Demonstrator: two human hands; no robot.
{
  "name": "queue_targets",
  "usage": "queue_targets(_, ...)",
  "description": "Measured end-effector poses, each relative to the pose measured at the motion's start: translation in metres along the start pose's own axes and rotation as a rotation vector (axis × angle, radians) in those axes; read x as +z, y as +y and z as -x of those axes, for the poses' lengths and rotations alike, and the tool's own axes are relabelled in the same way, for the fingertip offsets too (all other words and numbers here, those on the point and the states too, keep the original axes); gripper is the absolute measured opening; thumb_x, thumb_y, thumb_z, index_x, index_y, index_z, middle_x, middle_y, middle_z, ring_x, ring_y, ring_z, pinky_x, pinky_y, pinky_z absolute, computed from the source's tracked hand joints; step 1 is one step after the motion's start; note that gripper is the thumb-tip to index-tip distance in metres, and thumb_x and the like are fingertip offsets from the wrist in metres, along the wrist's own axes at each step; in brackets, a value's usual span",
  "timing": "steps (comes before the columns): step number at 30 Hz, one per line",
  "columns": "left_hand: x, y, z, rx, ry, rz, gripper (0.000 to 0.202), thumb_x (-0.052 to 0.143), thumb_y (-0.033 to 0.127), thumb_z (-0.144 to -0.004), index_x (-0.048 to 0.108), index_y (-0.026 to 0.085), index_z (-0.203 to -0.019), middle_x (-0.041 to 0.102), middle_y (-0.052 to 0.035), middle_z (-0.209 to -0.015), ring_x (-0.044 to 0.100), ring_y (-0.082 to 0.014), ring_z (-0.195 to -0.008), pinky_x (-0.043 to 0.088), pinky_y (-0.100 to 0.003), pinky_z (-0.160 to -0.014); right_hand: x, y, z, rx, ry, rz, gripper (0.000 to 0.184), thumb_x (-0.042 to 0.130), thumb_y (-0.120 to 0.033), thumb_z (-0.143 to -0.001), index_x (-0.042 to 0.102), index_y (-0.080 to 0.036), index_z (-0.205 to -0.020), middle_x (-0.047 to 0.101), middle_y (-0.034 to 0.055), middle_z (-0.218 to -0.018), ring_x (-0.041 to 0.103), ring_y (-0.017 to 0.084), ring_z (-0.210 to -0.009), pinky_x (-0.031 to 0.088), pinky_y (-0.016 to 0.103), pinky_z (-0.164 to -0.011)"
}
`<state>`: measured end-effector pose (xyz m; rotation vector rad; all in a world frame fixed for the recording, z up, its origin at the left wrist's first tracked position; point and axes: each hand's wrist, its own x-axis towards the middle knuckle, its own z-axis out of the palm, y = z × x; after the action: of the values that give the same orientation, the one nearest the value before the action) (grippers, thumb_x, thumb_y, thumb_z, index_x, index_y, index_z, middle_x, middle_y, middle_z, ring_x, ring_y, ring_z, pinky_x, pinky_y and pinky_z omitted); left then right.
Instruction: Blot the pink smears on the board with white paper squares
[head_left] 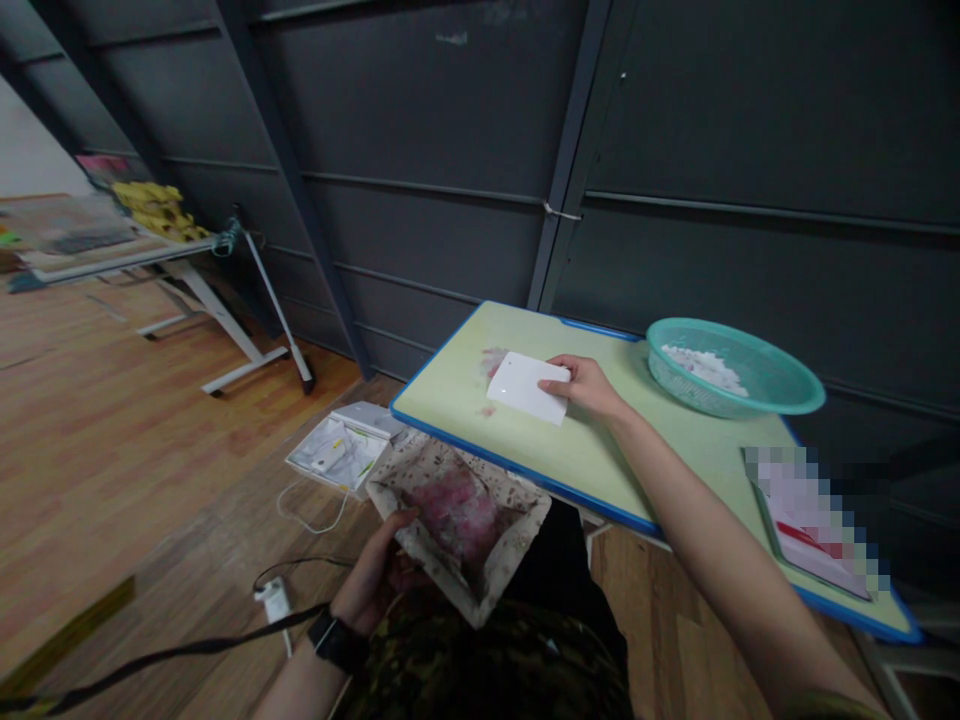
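Note:
My right hand (589, 388) pinches a white flat card (525, 385) by its right edge, low over the pale yellow tabletop (450, 370). Pinkish smudges mark the tabletop beside the card. Below the table's front edge, my left hand (394, 550) grips the left rim of a fabric-covered box (517, 570), its thumb over the edge and its other fingers partly hidden underneath. Pink and whitish residue lies inside the box, which is tilted near my lap.
A green plastic basket (780, 375) with white bits stands at the table's right. Near it lies a partly blurred tablet-like object (810, 530). An open white box (337, 450), cables and a power strip (275, 605) are on the floor. Another table (112, 255) stands far left.

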<state>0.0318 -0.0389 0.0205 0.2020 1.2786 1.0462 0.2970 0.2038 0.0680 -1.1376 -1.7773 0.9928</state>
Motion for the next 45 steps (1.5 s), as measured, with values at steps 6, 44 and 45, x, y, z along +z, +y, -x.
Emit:
queue_targets(6, -0.002, -0.002, -0.003, 0.013, -0.001, 0.02, 0.013, 0.059, 0.029, -0.081, 0.052, 0.018, -0.083, 0.065, 0.0009, -0.058, 0.06, -0.014, -0.046, 0.052, -0.026, -0.047, 0.021, -0.005, 0.009, -0.028, -0.164, -0.01, 0.039, 0.074, -0.039, -0.06, 0.066, -0.013, -0.087, 0.066, 0.0031, -0.079, 0.056, 0.015, -0.066, 0.041, 0.026, -0.059)
queue_targets(44, 0.001, 0.001, 0.002, 0.002, 0.02, 0.0, 0.012, 0.059, 0.029, -0.081, 0.053, 0.019, -0.083, 0.066, -0.0008, -0.061, 0.062, -0.0145, -0.049, 0.05, -0.025, -0.048, 0.028, -0.032, 0.024, 0.07, -0.383, -0.139, 0.038, 0.079, -0.035, -0.054, 0.067, -0.014, -0.083, 0.066, 0.0023, -0.074, 0.056, 0.014, -0.062, 0.041, 0.025, -0.055)
queue_targets(45, 0.001, 0.001, 0.002, 0.006, 0.011, -0.002, 0.012, 0.059, 0.029, -0.081, 0.053, 0.018, -0.085, 0.067, -0.0015, -0.062, 0.063, -0.0151, -0.05, 0.052, -0.026, -0.05, 0.029, -0.033, 0.025, 0.083, -0.424, -0.156, 0.037, 0.079, -0.035, -0.054, 0.067, -0.014, -0.082, 0.066, 0.0024, -0.074, 0.057, 0.014, -0.063, 0.042, 0.025, -0.056)
